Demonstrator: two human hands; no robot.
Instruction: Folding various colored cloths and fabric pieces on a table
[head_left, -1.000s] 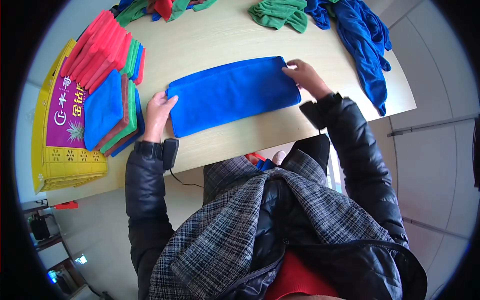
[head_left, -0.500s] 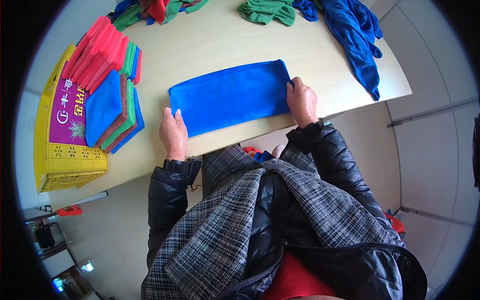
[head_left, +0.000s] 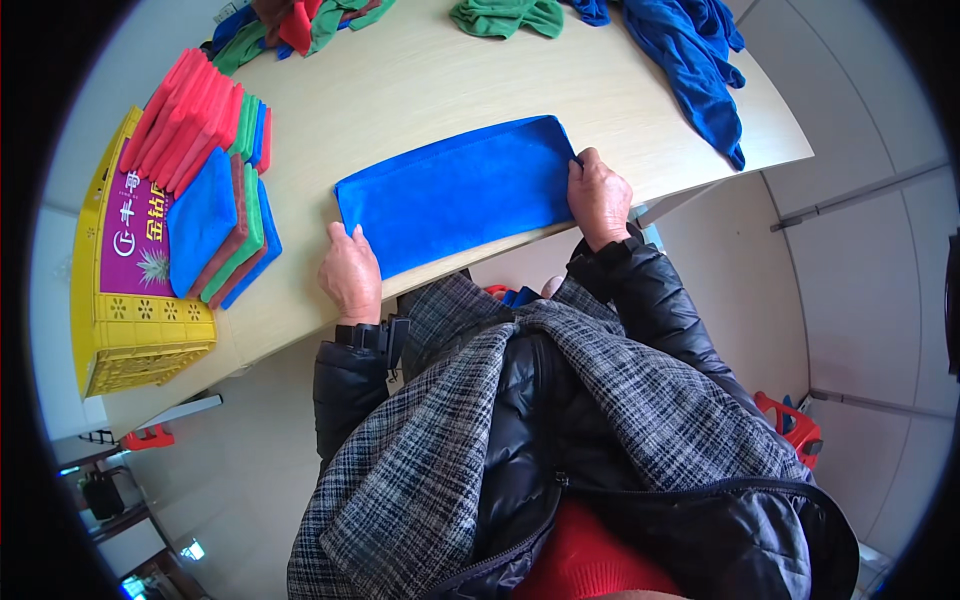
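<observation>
Left hand (head_left: 352, 274) and right hand (head_left: 600, 200) grip opposite ends of the rectangular blue plush cloth (head_left: 460, 195), likely squaring it; next move needs even tension.

We saw the green cloth (head_left: 508, 16) and bunched blue cloths (head_left: 685, 65) cut off by the upper edge. The right hand (head_left: 600, 197) hid part of the folded blue cloth (head_left: 460, 195); the dark object (head_left: 103, 495) at lower left was too small to identify.

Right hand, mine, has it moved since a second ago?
Yes: your right hand has moved toward you, closer to the front edge of the table.
</observation>
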